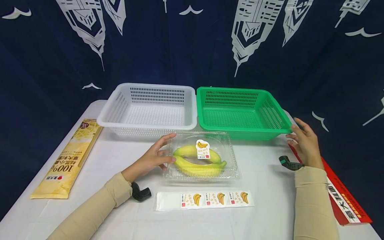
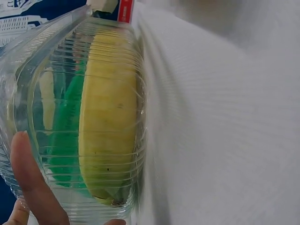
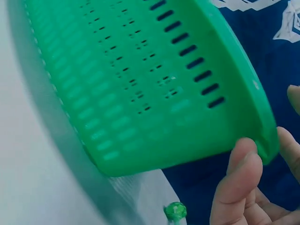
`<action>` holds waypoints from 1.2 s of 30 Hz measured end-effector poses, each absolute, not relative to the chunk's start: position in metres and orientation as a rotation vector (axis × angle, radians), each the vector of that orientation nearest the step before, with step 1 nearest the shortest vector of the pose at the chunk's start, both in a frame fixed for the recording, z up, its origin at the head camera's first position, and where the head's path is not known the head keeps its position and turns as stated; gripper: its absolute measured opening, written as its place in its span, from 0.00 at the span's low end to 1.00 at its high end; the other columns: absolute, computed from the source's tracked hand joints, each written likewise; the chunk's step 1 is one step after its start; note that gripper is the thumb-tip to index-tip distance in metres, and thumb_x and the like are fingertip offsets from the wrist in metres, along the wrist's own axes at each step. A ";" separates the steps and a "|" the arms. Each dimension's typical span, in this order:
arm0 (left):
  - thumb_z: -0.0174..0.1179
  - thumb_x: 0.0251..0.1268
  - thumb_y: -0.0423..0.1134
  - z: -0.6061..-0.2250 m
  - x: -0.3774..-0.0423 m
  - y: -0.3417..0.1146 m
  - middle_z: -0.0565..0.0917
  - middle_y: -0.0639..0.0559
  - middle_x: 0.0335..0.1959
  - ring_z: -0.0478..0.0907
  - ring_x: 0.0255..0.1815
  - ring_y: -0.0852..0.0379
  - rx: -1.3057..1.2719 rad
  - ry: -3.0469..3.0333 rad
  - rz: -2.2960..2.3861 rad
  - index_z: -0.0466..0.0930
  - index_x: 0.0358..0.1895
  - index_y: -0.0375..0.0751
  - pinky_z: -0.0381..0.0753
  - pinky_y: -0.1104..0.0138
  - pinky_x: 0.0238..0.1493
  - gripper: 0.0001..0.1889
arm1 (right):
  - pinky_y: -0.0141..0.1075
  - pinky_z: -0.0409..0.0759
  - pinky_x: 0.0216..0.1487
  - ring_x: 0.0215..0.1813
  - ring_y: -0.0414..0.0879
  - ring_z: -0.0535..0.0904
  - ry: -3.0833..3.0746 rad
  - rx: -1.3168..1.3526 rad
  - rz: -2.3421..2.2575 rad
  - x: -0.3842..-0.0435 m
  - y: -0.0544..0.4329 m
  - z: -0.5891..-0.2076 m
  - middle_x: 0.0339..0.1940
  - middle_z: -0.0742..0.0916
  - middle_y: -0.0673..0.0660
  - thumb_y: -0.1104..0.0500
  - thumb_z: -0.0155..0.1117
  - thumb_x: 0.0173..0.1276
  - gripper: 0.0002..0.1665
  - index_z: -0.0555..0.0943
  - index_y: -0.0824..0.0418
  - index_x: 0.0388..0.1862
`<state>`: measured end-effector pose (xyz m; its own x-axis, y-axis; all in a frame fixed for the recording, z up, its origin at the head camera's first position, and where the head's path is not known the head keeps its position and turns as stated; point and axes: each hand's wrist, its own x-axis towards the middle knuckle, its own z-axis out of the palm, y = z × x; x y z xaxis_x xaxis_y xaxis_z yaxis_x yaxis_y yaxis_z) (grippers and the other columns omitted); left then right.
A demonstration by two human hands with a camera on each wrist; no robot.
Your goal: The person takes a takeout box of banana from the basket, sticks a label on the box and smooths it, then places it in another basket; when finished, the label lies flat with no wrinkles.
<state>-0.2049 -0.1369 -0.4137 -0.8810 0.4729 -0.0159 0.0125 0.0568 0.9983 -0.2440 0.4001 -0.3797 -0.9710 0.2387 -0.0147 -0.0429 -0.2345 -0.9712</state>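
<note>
A clear plastic box [image 1: 229, 156] holding bananas [image 1: 201, 170] has a banana sticker [image 1: 203, 149] on its lid. At its left end, my left hand [image 1: 151, 158] grips it, thumb over the lid edge and fingers along the side. Through the box wall in the left wrist view, a yellow banana [image 2: 110, 112] shows up close. My right hand [image 1: 306, 146] pinches the near right corner of the green basket [image 1: 243, 131]; in the right wrist view its thumb [image 3: 236, 183] lies in front of the rim and a finger behind it.
A white basket [image 1: 147, 126] stands left of the green one. A yellow pasta packet [image 1: 66, 160] lies at the left table edge, a red pack [image 1: 345, 196] at the right edge. A strip of banana stickers [image 1: 207, 200] lies in front of the box.
</note>
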 end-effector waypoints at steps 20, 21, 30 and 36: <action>0.65 0.62 0.29 -0.400 -0.196 -0.132 0.48 0.32 0.87 0.54 0.81 0.16 0.460 2.032 1.847 0.56 0.84 0.42 0.83 0.69 0.23 0.45 | 0.29 0.87 0.32 0.35 0.41 0.85 -1.868 -0.201 2.376 -0.251 0.393 -0.385 0.41 0.86 0.45 0.62 0.68 0.80 0.19 0.79 0.46 0.64; 0.65 0.63 0.30 -0.399 -0.196 -0.131 0.48 0.32 0.87 0.57 0.80 0.18 0.461 2.031 1.843 0.57 0.84 0.43 0.83 0.68 0.23 0.45 | 0.29 0.87 0.32 0.35 0.41 0.85 -1.867 -0.206 2.378 -0.251 0.393 -0.386 0.41 0.86 0.45 0.62 0.68 0.80 0.19 0.79 0.46 0.64; 0.64 0.65 0.30 -0.381 -0.185 -0.130 0.53 0.35 0.85 0.73 0.74 0.31 0.528 2.008 1.797 0.58 0.84 0.46 0.82 0.68 0.25 0.43 | 0.29 0.87 0.31 0.35 0.42 0.85 -1.835 -0.172 2.374 -0.250 0.393 -0.388 0.44 0.85 0.47 0.63 0.68 0.80 0.19 0.79 0.48 0.65; 0.64 0.65 0.31 -0.373 -0.179 -0.128 0.52 0.33 0.85 0.72 0.75 0.30 0.568 1.964 1.824 0.55 0.84 0.42 0.82 0.69 0.23 0.44 | 0.29 0.87 0.31 0.35 0.42 0.86 -1.809 -0.171 2.381 -0.250 0.391 -0.389 0.44 0.85 0.47 0.63 0.68 0.80 0.19 0.80 0.48 0.64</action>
<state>-0.1794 -0.1279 -0.3730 -0.8377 0.5458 -0.0152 0.0251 0.0663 0.9975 -0.2498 0.3915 -0.3887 -0.9827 0.1850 -0.0020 -0.0476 -0.2634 -0.9635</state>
